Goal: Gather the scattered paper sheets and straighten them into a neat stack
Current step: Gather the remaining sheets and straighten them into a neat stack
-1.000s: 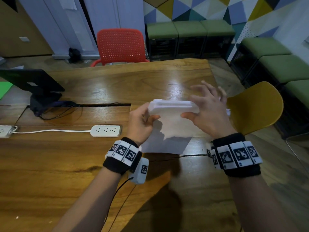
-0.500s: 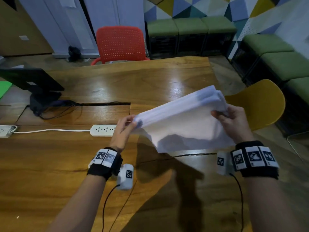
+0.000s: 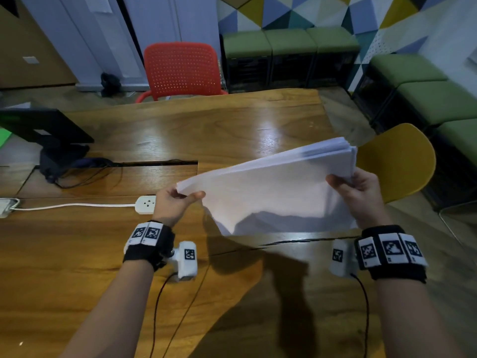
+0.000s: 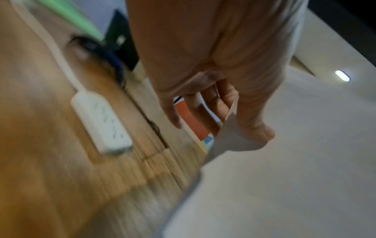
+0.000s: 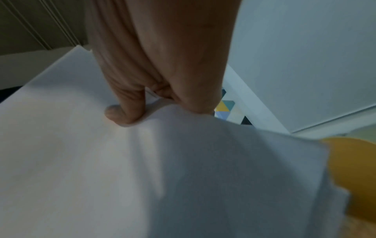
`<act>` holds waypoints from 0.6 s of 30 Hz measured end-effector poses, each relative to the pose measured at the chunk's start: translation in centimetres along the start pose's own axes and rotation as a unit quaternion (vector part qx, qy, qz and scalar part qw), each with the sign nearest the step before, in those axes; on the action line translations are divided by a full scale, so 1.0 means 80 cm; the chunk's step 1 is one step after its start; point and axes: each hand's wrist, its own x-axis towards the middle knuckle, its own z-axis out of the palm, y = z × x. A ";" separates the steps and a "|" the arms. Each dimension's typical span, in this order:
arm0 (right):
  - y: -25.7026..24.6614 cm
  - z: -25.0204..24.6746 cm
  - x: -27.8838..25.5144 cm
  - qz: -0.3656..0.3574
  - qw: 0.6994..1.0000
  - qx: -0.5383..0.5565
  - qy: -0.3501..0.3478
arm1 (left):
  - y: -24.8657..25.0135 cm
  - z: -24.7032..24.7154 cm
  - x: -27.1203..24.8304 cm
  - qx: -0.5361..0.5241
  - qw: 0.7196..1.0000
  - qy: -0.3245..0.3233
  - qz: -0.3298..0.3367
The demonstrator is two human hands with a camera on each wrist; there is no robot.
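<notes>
A thick sheaf of white paper sheets (image 3: 278, 192) hangs in the air above the wooden table (image 3: 180, 130), tilted with its right end higher. My left hand (image 3: 178, 200) pinches the sheaf's lower left corner, thumb on the near face; the left wrist view shows the paper (image 4: 284, 161) between thumb and fingers of that hand (image 4: 230, 119). My right hand (image 3: 353, 187) grips the right edge, and its wrist view has the thumb pressed on the top sheet (image 5: 101, 161) by the hand (image 5: 152, 109). The sheets' right edges are slightly fanned.
A white power strip (image 3: 145, 204) with its cord lies just left of my left hand. A dark monitor stand (image 3: 51, 140) with cables sits at the far left. A yellow chair (image 3: 397, 161) stands by the table's right edge, a red chair (image 3: 182, 71) at the far side.
The sheaf stood upright on edge between my hands a second ago. Both hands have since spread apart to its ends and lifted it off the table, tilted, right end higher.
</notes>
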 end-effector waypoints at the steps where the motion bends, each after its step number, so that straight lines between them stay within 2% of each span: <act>1: 0.003 0.004 -0.003 0.005 1.000 0.019 0.009 | 0.002 0.002 -0.005 -0.067 0.998 0.001 -0.005; 4: 0.017 0.020 -0.015 0.031 0.997 0.072 0.014 | 0.004 0.010 -0.018 -0.213 0.977 -0.020 -0.014; 8: 0.052 0.041 -0.039 0.145 0.986 0.079 -0.006 | -0.014 0.028 -0.033 -0.116 0.993 -0.010 0.003; 11: 0.085 0.050 -0.053 0.207 0.977 0.055 0.002 | -0.037 0.042 -0.035 -0.068 0.995 0.040 -0.057; 13: 0.091 0.055 -0.058 0.220 0.973 0.070 0.021 | -0.041 0.046 -0.035 -0.083 0.992 0.042 -0.081; 18: 0.075 0.051 -0.057 0.205 0.976 0.071 0.029 | -0.034 0.042 -0.028 -0.070 0.995 0.049 -0.047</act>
